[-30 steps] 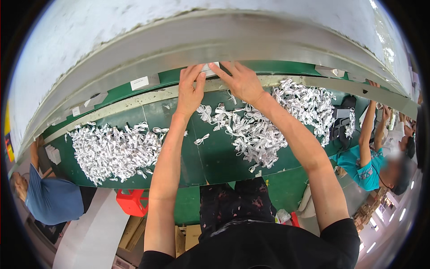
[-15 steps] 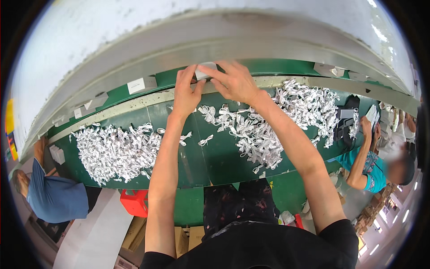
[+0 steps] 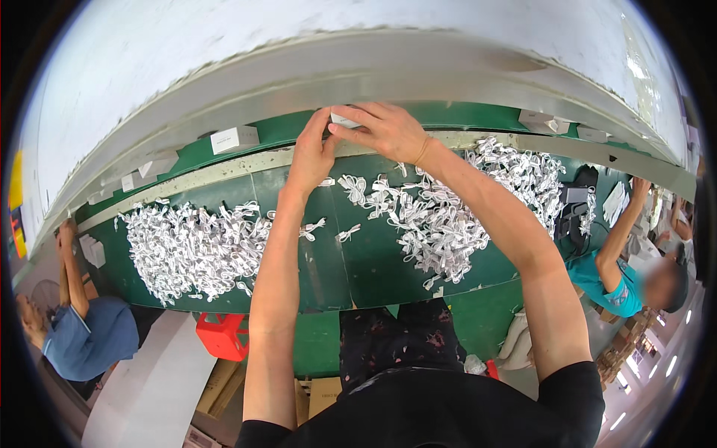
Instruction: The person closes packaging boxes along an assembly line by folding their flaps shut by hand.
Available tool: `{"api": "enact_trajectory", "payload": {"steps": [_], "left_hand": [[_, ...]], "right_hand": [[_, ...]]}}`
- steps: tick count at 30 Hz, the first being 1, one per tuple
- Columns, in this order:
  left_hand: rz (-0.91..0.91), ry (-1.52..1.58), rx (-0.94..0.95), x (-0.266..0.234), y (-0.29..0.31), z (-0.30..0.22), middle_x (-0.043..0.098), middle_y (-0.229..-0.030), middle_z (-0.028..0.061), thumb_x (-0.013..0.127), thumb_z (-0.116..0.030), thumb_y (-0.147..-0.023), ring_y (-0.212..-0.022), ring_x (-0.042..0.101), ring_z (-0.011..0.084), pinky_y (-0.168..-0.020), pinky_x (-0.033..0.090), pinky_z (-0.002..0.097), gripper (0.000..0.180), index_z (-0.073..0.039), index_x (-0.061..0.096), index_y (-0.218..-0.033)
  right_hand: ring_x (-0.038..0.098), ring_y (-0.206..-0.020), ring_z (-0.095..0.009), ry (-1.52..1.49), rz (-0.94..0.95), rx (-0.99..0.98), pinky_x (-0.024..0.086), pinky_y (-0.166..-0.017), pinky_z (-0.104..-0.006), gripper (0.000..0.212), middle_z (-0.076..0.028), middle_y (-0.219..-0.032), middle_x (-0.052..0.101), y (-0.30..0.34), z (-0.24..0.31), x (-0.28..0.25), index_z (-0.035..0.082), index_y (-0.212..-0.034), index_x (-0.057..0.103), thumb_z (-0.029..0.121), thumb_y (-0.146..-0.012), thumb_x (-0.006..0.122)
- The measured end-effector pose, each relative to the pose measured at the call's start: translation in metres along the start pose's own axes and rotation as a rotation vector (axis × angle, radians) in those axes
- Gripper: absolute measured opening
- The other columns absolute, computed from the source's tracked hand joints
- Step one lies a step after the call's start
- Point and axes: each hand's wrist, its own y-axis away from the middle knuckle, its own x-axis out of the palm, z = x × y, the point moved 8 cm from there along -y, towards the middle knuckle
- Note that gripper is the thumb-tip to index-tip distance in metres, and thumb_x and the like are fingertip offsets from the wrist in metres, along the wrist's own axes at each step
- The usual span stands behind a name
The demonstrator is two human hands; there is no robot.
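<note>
A small white box point(image 3: 341, 120) is held at the far edge of the green table, over the strip beyond the pale rail. My left hand point(image 3: 312, 153) grips its left side, thumb toward me and fingers behind. Across the top and right side of the box lie the fingers of my right hand point(image 3: 390, 134), which hide much of it. Below my hands spreads a heap of bundled white cables point(image 3: 441, 224), reaching to the right. Another big heap of white cables point(image 3: 198, 254) lies left of my left forearm.
Beyond the pale rail point(image 3: 216, 175), more white boxes point(image 3: 235, 140) sit on a green belt point(image 3: 284, 128), under a low overhanging panel. One person in blue point(image 3: 93, 336) works at left, another in teal point(image 3: 609, 280) at right. A red stool point(image 3: 222, 336) stands below the table.
My right hand has closed further over the box, covering more of it. The person at right has raised an arm toward the rail; the person at left has shifted.
</note>
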Motion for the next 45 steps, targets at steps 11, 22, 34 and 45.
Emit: {"api": "enact_trajectory", "payload": {"steps": [11,22,34,45], "left_hand": [[-0.028,0.138,-0.074,-0.02,0.004,0.008,0.064,-0.143,0.0194,0.066,0.006,-0.097,-0.129,0.065,0.0382,-0.105,0.054,0.0428,0.062,-0.003,0.051,-0.157],[-0.019,0.105,-0.08,-0.03,-0.001,0.006,0.065,-0.142,0.0185,0.067,0.003,-0.098,-0.125,0.067,0.038,-0.104,0.055,0.0434,0.063,-0.006,0.051,-0.158],[-0.107,0.103,-0.067,-0.046,0.012,0.014,0.066,-0.141,0.0197,0.075,-0.001,-0.094,-0.119,0.07,0.0337,-0.102,0.056,0.0408,0.069,-0.002,0.049,-0.158],[-0.083,0.142,-0.188,-0.066,0.013,0.038,0.07,-0.124,0.0156,0.067,0.005,-0.097,-0.09,0.062,0.0182,-0.086,0.055,0.0332,0.07,-0.006,0.046,-0.163]], "right_hand": [[0.072,-0.113,-0.03,-0.267,-0.071,0.296,0.064,-0.09,-0.0403,0.038,-0.002,-0.13,0.07,-0.035,0.003,0.008,0.019,-0.115,0.08,0.007,-0.079,0.08],[0.06,-0.14,-0.029,0.047,-0.039,-0.016,0.054,-0.117,-0.045,0.057,-0.005,-0.151,0.061,-0.028,0.021,0.011,0.009,-0.141,0.068,0.006,-0.085,0.069],[0.072,-0.119,-0.029,-0.121,-0.172,0.165,0.063,-0.095,-0.0417,0.027,-0.004,-0.123,0.076,-0.061,0.03,0.006,0.006,-0.108,0.078,0.005,-0.08,0.078],[0.066,-0.101,-0.026,0.043,-0.055,-0.093,0.059,-0.083,-0.0383,0.035,-0.005,-0.109,0.065,-0.078,0.052,0.031,0.002,-0.112,0.074,0.01,-0.078,0.072]]}}
